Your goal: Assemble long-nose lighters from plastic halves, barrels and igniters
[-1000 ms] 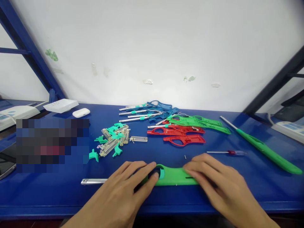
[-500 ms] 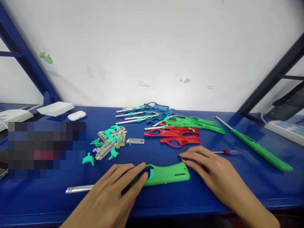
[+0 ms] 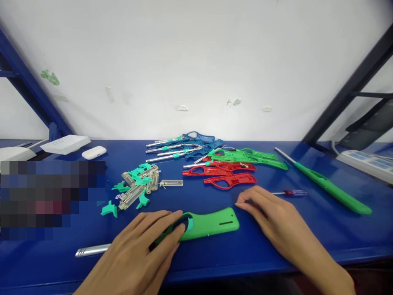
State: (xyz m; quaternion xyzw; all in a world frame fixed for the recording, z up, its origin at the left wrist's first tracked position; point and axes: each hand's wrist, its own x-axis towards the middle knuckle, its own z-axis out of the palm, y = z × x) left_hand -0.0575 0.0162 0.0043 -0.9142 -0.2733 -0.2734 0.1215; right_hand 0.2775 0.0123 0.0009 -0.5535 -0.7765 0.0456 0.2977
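Note:
A green long-nosed lighter [image 3: 211, 223] lies near the front of the table, its metal tube pointing left. My left hand [image 3: 143, 246] is closed over its middle, with thumb and fingers at the trigger opening and a bit of teal trigger showing. Just right of the lighter's butt end, my right hand [image 3: 267, 217] hovers with thumb and fingertips pinched together; whatever is between them is too small to make out. Behind that hand lies a screwdriver [image 3: 290, 192] with a red and clear handle.
Teal triggers [image 3: 109, 209] and clear fuel tanks [image 3: 172, 183] are heaped at centre left. Red [image 3: 233, 180], green [image 3: 248, 155] and blue lighter halves [image 3: 199, 137] lie behind. Another green lighter [image 3: 334, 186] rests at right. A white case [image 3: 94, 153] and power strip [image 3: 365, 162] flank them.
My right hand's pinched fingers have drawn slightly away from the lighter's butt end and closed tighter. My left hand keeps its hold on the lighter. The view has shifted a little.

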